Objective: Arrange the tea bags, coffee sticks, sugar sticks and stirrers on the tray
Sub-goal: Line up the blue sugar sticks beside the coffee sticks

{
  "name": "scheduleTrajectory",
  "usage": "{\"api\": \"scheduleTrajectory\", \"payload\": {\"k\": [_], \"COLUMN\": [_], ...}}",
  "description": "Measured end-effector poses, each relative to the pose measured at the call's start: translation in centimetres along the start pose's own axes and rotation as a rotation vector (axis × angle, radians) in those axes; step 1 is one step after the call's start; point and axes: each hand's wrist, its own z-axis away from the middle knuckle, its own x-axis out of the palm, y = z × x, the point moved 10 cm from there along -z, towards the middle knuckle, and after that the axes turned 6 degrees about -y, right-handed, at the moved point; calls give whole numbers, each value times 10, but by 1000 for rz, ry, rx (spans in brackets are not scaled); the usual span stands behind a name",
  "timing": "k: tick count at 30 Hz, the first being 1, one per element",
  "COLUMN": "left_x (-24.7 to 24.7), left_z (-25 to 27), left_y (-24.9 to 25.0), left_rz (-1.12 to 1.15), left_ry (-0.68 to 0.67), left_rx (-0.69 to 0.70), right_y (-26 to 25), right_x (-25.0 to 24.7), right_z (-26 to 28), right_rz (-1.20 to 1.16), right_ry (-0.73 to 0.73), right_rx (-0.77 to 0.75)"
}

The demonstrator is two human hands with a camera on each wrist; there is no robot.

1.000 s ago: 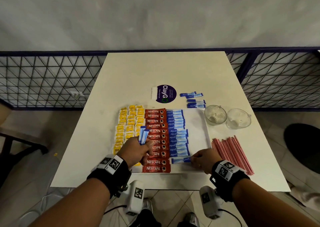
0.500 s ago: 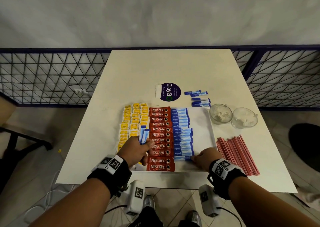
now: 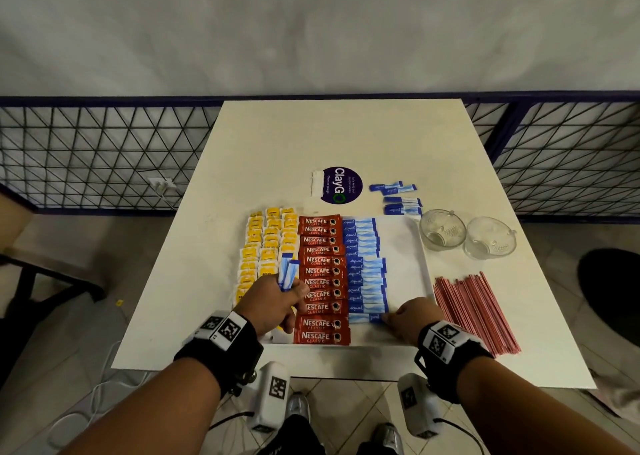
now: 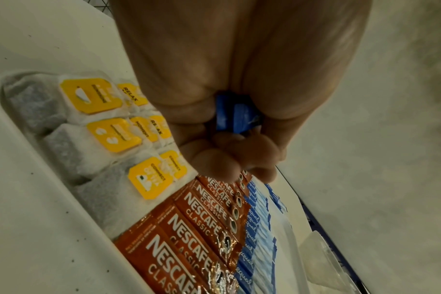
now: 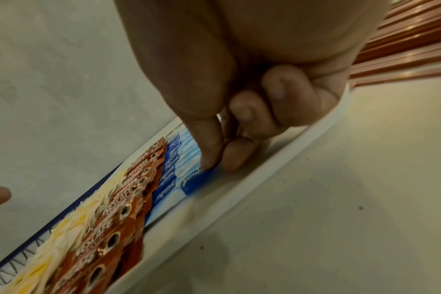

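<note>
At the near edge of the white tray (image 3: pixel 401 243), the right hand (image 3: pixel 412 319) pinches the end of the nearest blue sugar stick (image 3: pixel 367 317) between thumb and forefinger, its other fingers curled under; the stick lies flat on the tray at the near end of the blue column. Across the red column, the left hand (image 3: pixel 273 304) is closed round a few spare sugar sticks (image 3: pixel 288 272), which poke up out of the fist over the tea bags; in the left wrist view their dark blue ends sit clamped between palm and fingers.

On the tray three bands run from the near edge to the far edge: yellow-tagged tea bags (image 3: pixel 263 246) along the left edge, red coffee sticks (image 3: pixel 320 271) in the middle, and the column of laid sugar sticks (image 3: pixel 363 264) just right of them, touching. The right part of the tray is bare.

On the table (image 3: pixel 346 135), just beside the tray's right edge toward the near right corner, lies a bundle of red stirrers (image 3: pixel 474 312). Farther back, near the tray's far right corner, stand two glass cups (image 3: pixel 467 234). Beyond the tray's far edge lie loose sugar sticks (image 3: pixel 398 198) and, left of them, a round dark sticker (image 3: pixel 341 185).
</note>
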Motion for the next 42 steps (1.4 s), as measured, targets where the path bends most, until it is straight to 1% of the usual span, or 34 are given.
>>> {"api": "scheduleTrajectory", "payload": {"k": [3, 6, 8, 10, 11, 13, 14, 16, 18, 19, 21, 23, 25, 28, 30, 33, 38, 40, 42], "left_x": [1, 2, 6, 14, 19, 30, 35, 46, 56, 61, 64, 59, 52, 49, 48, 40, 41, 25, -10], "left_z": [0, 0, 0, 0, 1, 1, 1, 1, 2, 3, 5, 4, 1, -2, -4, -7, -8, -12, -13], "left_y": [1, 2, 4, 8, 10, 17, 21, 31, 41, 44, 49, 52, 53, 53, 52, 50, 43, 31, 8], "left_rz": [-17, -11, -2, -18, -29, -60, -94, -208, -264, -226, -44, 126, 181, 127, 99, 106, 57, 22, -59], "left_ry": [-2, -6, -29, -83, -113, -166, -192, -241, -280, -298, -311, -285, -227, -167, -142, -66, 2, 105, 288], "left_rx": [3, -2, -5, 0, 3, 7, 14, 38, 61, 66, 62, 67, 83, 86, 90, 107, 103, 55, -34], "right_y": [-1, 2, -3, -20, -34, -67, -81, -102, -111, -111, -102, -89, -79, -77, -74, -61, -50, -41, -24], "right_x": [1, -3, -20, -42, -49, -59, -61, -63, -66, -68, -70, -68, -65, -61, -64, -69, -64, -57, -47], "right_z": [0, 6, 16, 29, 37, 52, 59, 69, 74, 74, 69, 63, 59, 60, 60, 57, 54, 48, 37], "right_rz": [-5, -75, -99, -164, -246, -427, -504, -588, -616, -630, -692, -814, -881, -952, -972, -988, -995, -995, -994], "right_ry": [-9, -14, 65, 162, 171, 114, 67, 7, 9, 24, 43, 21, -6, -66, -46, 9, -10, -10, -21], "right_rx": [-11, -5, -50, -184, -284, -482, -552, -635, -669, -664, -620, -570, -527, -525, -526, -483, -450, -416, -360]}}
